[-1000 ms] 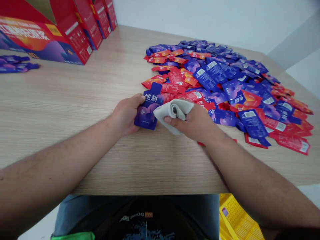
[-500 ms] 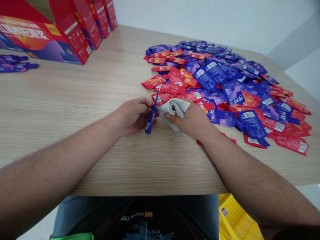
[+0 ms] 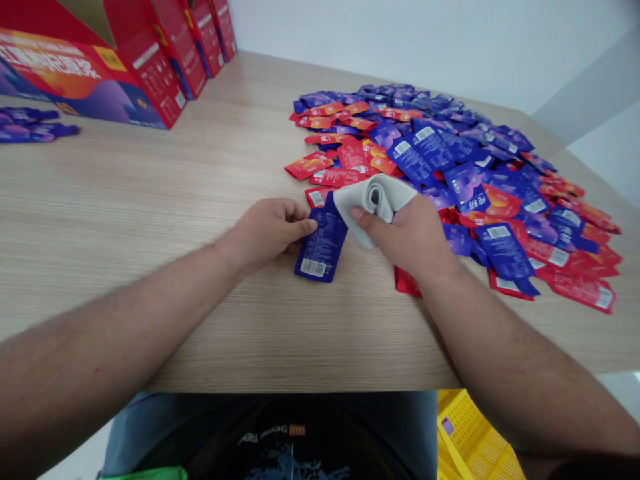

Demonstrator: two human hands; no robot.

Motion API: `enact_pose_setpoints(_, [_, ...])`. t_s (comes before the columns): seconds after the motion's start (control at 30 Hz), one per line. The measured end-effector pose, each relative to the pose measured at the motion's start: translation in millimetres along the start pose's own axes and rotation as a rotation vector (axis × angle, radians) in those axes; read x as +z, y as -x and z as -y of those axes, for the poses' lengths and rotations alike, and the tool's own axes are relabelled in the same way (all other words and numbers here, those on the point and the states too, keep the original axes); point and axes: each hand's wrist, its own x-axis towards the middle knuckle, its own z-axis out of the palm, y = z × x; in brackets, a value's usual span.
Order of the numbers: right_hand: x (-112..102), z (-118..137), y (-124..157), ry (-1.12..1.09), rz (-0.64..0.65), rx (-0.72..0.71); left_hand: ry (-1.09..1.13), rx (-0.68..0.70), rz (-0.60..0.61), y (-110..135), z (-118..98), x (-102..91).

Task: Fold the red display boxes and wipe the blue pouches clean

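Observation:
A blue pouch [image 3: 323, 245] with white print and a barcode is pinched along its left edge by my left hand [image 3: 280, 230], thumb on top. Its printed face is turned up toward me. My right hand [image 3: 417, 230] grips a rolled whitish cloth [image 3: 367, 200], whose left end meets the top right of the pouch. Just beyond both hands, a big heap of red and blue pouches [image 3: 420, 155] spreads over the right of the table. One red pouch [image 3: 407, 282] lies partly under my right wrist.
Red and purple cartons [image 3: 159, 87] stand in a row at the back left of the wooden table [image 3: 200, 167]. Beside them lie several purple pouches [image 3: 35, 127]. A yellow perforated crate [image 3: 480, 440] sits below the table's front edge, to the right. A white wall [image 3: 400, 40] rises behind.
The blue pouch has turned from edge-on to printed face up in my left hand. My right hand and the cloth have shifted right and slightly away from me.

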Motion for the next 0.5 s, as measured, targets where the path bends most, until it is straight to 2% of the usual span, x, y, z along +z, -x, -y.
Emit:
enact_pose_setpoints(0.17, [8.9,9.6,7.5,0.05,0.054,-0.096,-0.1,0.055,0.013,3.0,2.1,3.1])
enact_pose_setpoints(0.37, [15.1,10.8,9.7,0.0,0.272,-0.203,0.081,0.001,-0.004,4.4,-0.8,6.0])
enact_pose_setpoints(0.43, [14.4,8.8,8.7,0.026,0.236,-0.183,0.109,-0.02,0.018,4.1,-1.9,5.2])
enact_pose_setpoints(0.5, [14.2,7.2,8.1,0.065,0.141,-0.12,0.108,-0.034,0.037,3.8,-2.3,4.3])
